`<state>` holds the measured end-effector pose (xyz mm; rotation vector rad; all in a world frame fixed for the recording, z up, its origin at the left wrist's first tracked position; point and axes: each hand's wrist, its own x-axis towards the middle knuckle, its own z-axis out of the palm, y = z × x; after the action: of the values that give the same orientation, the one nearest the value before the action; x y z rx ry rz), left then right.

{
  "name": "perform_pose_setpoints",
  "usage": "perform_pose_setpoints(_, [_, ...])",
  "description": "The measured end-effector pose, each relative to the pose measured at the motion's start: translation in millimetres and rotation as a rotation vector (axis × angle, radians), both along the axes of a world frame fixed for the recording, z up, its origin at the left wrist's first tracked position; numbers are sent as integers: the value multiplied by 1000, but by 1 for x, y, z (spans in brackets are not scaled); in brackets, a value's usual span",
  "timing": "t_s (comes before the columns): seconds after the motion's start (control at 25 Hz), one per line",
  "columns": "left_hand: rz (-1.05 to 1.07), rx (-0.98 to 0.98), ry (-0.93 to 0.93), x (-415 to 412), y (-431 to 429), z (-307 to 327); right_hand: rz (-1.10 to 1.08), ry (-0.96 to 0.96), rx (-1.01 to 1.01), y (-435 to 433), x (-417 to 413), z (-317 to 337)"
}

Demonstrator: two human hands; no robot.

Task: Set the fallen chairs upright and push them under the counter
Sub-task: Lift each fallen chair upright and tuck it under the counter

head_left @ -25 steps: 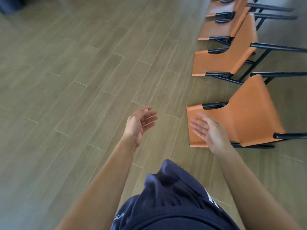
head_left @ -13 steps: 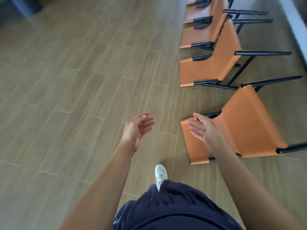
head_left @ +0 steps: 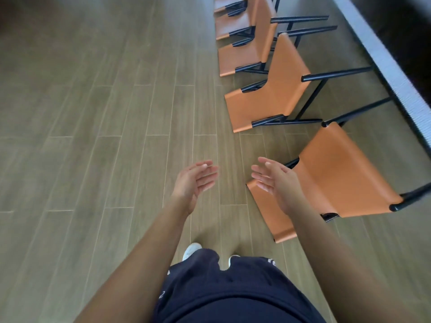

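Chairs (head_left: 275, 96) are all still down, lying in a row on the floor (head_left: 93, 136) beside the table (head_left: 394, 68), black legs sticking out toward it. What's changed in the last second: the person has stepped up and turned a bit, so the table's pale edge now shows on the right. Both white shoes (head_left: 191, 250) are in view too, and the two hands have drifted closer together. The left hand (head_left: 194, 183) is spread loose, palm inward, holding nothing, over bare floor. The right hand (head_left: 276, 180) is spread the same way above the near corner of the nearest chair (head_left: 345, 180), and I can't tell if it touches. So I'd say nothing's lifted yet, this is just lining up for the first grab. Material-wise, the seats and backs look like smooth tan leather sheets, flat with one bend, stretched on thin round matte-black tube frames. The floor is long greyish wood-look planks, probably slick, so the legs may slide when a chair gets tipped up.
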<state>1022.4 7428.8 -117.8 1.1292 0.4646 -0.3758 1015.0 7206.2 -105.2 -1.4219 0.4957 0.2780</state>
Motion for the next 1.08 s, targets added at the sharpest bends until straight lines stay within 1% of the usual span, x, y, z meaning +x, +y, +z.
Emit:
perform_pose_setpoints(0.2, [-210, 61, -21, 49, 36, 4, -196, 27, 10, 43, 7, -7])
perform_pose_setpoints(0.44, [-313, 24, 32, 89, 35, -5, -355, 22, 5, 52, 3, -15])
perform_pose_setpoints(0.64, [-451, -22, 50, 115, -2, -15, -537, 51, 11, 28, 3, -17])
perform_pose_setpoints(0.92, [-597, -2, 65, 150, -76, -20, -712, 59, 62, -20, 12, -21])
perform_pose_setpoints(1.08, [-640, -3, 59, 167, -116, -21, -756, 72, 72, -54, 16, -27])
